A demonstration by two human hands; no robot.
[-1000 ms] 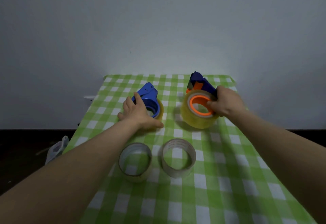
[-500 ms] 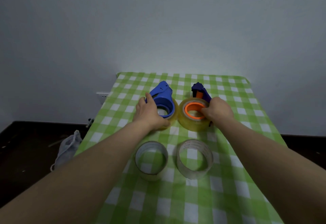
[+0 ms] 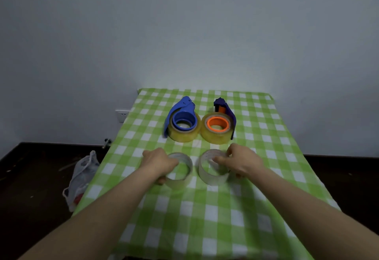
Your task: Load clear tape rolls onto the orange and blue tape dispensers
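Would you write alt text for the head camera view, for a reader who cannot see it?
The left hand grips the left pale roll and the right hand the right pale roll on a green checked tablecloth. Behind them sit the blue dispenser and the orange dispenser, each carrying yellowish tape.

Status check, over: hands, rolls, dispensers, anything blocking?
Left hand grips left near roll; right hand pinches right near roll. Blue dispenser, orange dispenser each carry a yellowish roll. Nothing in the way.
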